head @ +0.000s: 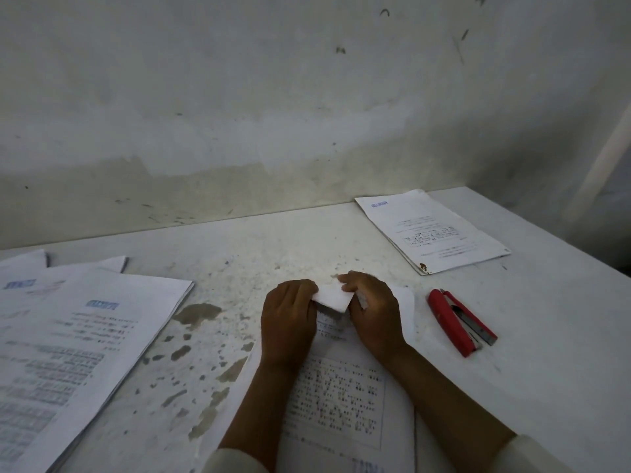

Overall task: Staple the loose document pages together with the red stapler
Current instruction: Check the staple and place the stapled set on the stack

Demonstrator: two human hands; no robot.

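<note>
Where the table (273, 240) meets the stained wall (239, 114) along its far edge, a broad bare stretch of worn, speckled surface lies open between three sets of paper. A spread of printed sheets (68, 336) covers the left side and runs off the frame's left edge. A separate paper stack (433, 230) sits at the far right corner, close to the wall and to the table's right edge. Directly in front of the person lie the document pages (338, 387), reaching from the near edge of the frame up to the hands.

Both hands rest on the far end of those pages. The left hand (288, 322) and the right hand (374, 312) each pinch a folded-over top corner (334, 298) of the pages, fingers closed on the paper from either side, with the fold lifted between them.

The red stapler (459, 322) lies flat on the table just to the right of the right hand, not touched by it, angled with its metal mouth toward the near right. Bare table surrounds the stapler on its far and right sides.
</note>
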